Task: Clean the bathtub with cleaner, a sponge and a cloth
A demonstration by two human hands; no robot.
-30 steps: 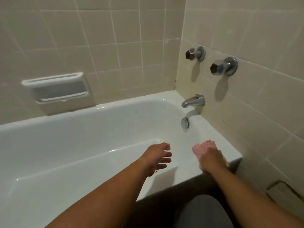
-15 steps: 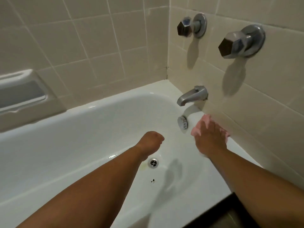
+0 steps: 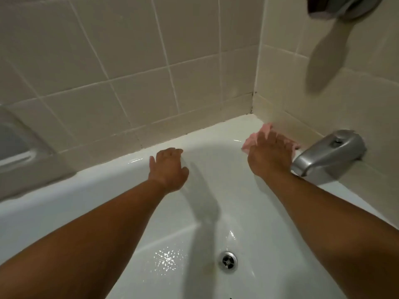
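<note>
1. Head view: right grip [image 3: 269, 154] lies flat, fingers spread, pressing the pink cloth [image 3: 266, 130] onto the bathtub [image 3: 54, 197] rim at the far corner, just beside the spout [image 3: 330, 154].
2. Flat palm rather than a clench: likely spreads pressure for wiping.
3. Left grip [image 3: 168, 167] is flat, fingers apart and empty, on the inner wall under the far rim. Probably a brace for leaning in.
4. Sponge, cleaner: not visible.

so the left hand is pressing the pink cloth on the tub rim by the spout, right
No, the right hand presses the pink cloth on the tub rim by the spout; the head view shows it. The left hand holds no cloth.
</note>
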